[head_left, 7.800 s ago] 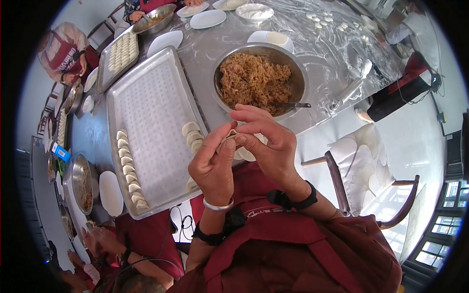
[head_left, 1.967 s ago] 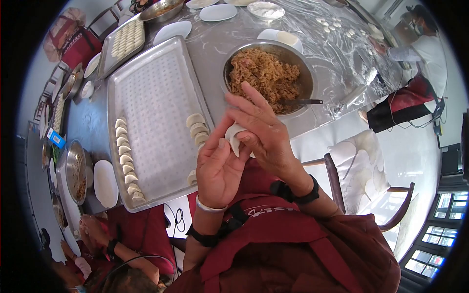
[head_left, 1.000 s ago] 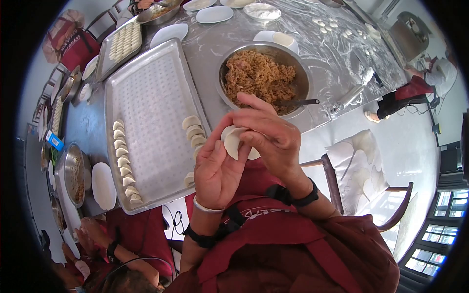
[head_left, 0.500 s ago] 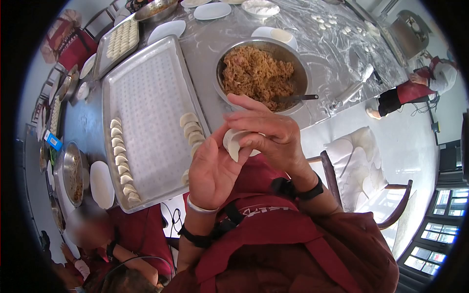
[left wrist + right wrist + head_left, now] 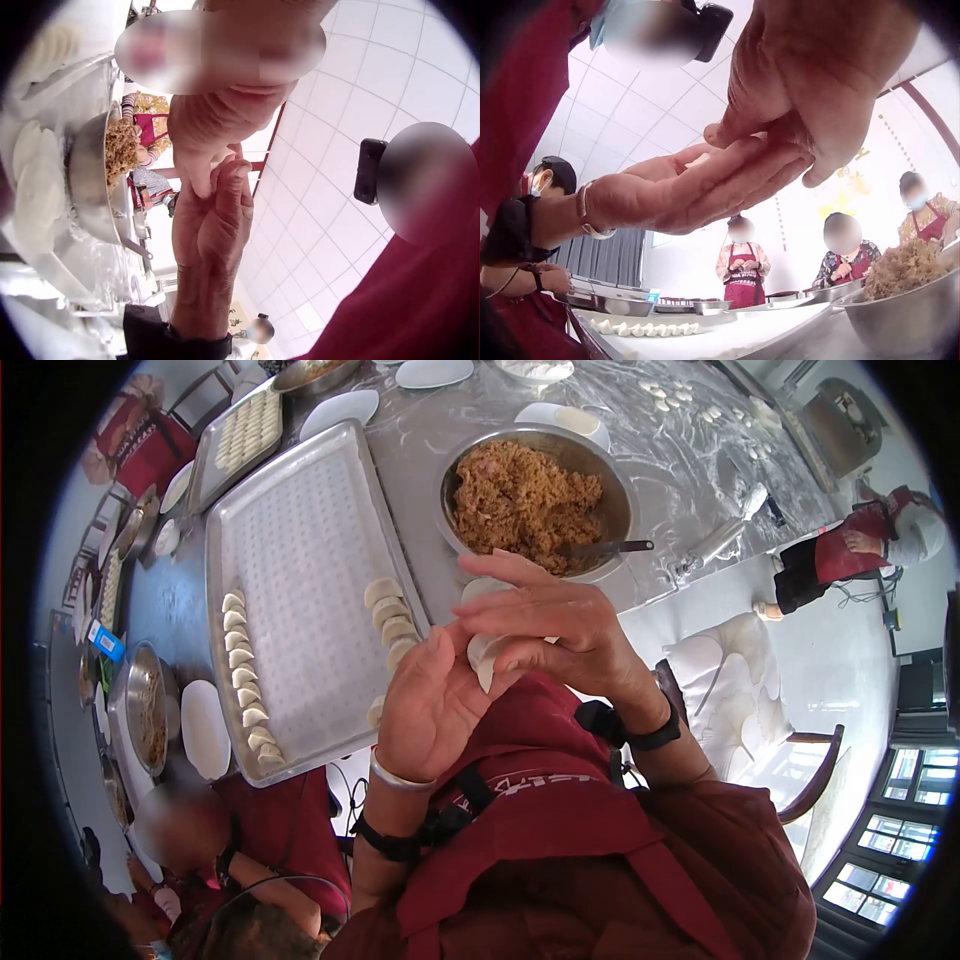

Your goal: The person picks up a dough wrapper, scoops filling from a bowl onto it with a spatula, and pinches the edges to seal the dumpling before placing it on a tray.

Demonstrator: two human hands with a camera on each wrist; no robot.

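Note:
In the head view, my right hand (image 5: 565, 628) pinches a white dough dumpling (image 5: 487, 658) between thumb and fingers. My left hand (image 5: 432, 705) lies palm up beneath it, its fingers fairly straight and reaching under the right fingers. The left thumb stands off the dough. From the right wrist view, the left fingers extend under the right hand, and a bit of dough shows at the left palm. Most of the dumpling is covered by the right fingers. A pale round piece of dough (image 5: 484, 589) shows just beyond the right hand.
A metal bowl of brown filling (image 5: 525, 500) with a utensil handle stands ahead. To the left, a large tray (image 5: 300, 550) holds rows of dumplings along both sides. A floury stretch of table (image 5: 690, 470) lies far right; a chair (image 5: 725, 700) stands nearby.
Earlier both hands pinched the dough edge together. Since then the left hand has flattened and its thumb has left the dough, while the right keeps its pinch. A person at right has moved.

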